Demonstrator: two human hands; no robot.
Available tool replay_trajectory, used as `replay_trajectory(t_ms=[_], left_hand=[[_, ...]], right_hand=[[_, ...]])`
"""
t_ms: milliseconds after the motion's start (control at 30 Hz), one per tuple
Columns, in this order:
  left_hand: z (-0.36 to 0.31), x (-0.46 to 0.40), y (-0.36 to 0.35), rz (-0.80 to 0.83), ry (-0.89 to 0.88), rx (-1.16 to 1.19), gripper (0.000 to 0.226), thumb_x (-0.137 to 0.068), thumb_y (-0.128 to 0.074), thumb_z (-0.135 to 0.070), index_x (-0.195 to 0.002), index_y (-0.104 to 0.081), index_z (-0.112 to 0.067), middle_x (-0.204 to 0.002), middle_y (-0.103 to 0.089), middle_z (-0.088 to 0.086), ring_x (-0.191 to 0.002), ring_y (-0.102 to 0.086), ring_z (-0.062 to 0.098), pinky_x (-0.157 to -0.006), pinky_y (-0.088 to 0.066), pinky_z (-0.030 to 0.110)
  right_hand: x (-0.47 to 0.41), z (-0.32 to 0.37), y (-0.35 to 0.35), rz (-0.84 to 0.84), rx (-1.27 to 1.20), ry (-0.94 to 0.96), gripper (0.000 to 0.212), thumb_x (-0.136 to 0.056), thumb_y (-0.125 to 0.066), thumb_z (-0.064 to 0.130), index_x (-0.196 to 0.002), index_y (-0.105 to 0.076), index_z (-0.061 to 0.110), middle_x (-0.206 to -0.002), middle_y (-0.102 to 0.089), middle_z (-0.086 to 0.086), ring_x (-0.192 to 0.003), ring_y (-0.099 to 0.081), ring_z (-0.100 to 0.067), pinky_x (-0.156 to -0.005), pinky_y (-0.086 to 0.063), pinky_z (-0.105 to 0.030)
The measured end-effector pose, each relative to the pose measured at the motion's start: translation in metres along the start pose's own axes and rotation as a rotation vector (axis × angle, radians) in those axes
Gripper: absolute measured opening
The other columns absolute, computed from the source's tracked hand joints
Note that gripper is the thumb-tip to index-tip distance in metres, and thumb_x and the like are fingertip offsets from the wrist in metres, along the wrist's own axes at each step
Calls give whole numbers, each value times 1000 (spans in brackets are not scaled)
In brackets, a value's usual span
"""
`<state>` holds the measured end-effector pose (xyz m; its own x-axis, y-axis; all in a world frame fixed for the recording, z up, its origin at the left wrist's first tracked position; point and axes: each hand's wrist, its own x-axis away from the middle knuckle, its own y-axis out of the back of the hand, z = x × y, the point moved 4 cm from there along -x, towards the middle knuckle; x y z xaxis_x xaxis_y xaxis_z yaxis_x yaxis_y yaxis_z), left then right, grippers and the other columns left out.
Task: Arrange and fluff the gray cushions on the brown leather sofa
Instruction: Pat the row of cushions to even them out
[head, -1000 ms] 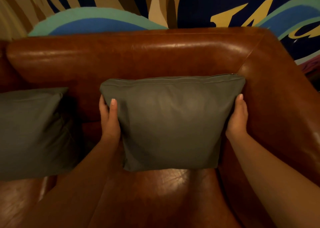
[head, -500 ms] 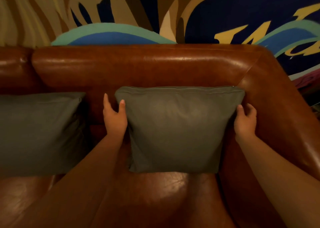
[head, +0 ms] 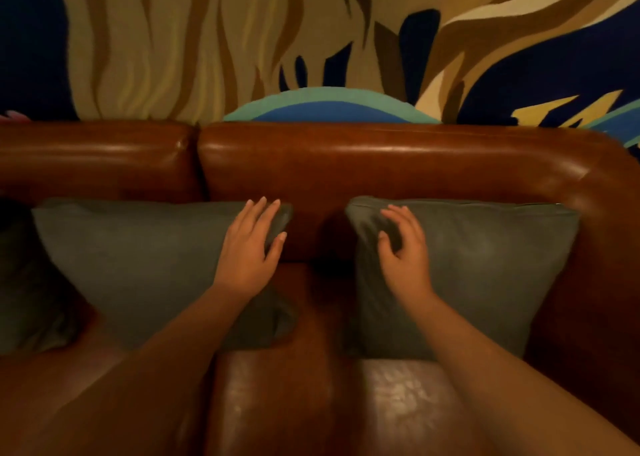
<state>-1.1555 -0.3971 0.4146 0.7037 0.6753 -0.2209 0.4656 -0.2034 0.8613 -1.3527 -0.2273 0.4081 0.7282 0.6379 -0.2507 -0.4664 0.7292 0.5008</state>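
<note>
At the far left edge of the brown leather sofa a dark cushion is only partly in view, and I cannot tell much about it. Next to it, the left gray cushion leans upright against the backrest, with its long axis running along the sofa and its face turned to the front. The left hand lies flat on the upper right corner of this cushion, fingers spread, holding nothing. Between the two gray cushions there is a gap where the backrest shows. The right hand is over the upper left corner of the right gray cushion, fingers loosely curled and apart; it grips nothing, and I cannot tell if it touches the fabric. This cushion stands in the right corner of the sofa, beside the armrest, also upright and wide, with its seam along the top edge.

Both cushions look soft and light, and the cloth should not slip. I think the best hold is at the two side edges or the top corners, pressing inward to fluff
</note>
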Motion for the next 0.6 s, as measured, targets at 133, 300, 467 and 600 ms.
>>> replay_trajectory(t_ms=[133,300,467,600], left_hand=[[79,20,47,50,17,-179,59,-92,-31,-50,-144,-39,-22,-151,-36,10,-144,-22,30,-115,-16,50],[171,31,93,23,151,-275,61,-89,-35,-52,-142,-42,-22,-152,-31,14,-142,-20,39,-111,-15,59],[242,51,121,-111,484,-143,69,-90,-47,-53,-149,-29,-21,-157,-15,20,-144,-9,42,-112,-13,61],[281,68,125,-157,616,37,90,-85,-61,-53,-152,-14,-18,-158,-12,15,-146,-9,34,-117,-15,51]], right_hand=[[30,39,-72,127,-124,-200,35,-94,-58,15,-128,-55,19,-143,-45,1,-141,-29,-13,-116,-27,-35],[48,63,-130,208,-180,-401,54,-93,-60,32,-142,-40,23,-150,-35,2,-140,-31,-15,-112,-28,-29],[50,60,-167,246,-360,-561,76,-88,-65,38,-151,-25,23,-155,-29,1,-141,-29,-16,-104,-29,-26],[48,59,-188,303,-505,-624,90,-78,-73,38,-151,-22,25,-141,-44,7,-119,-46,-6,-93,-41,-24]])
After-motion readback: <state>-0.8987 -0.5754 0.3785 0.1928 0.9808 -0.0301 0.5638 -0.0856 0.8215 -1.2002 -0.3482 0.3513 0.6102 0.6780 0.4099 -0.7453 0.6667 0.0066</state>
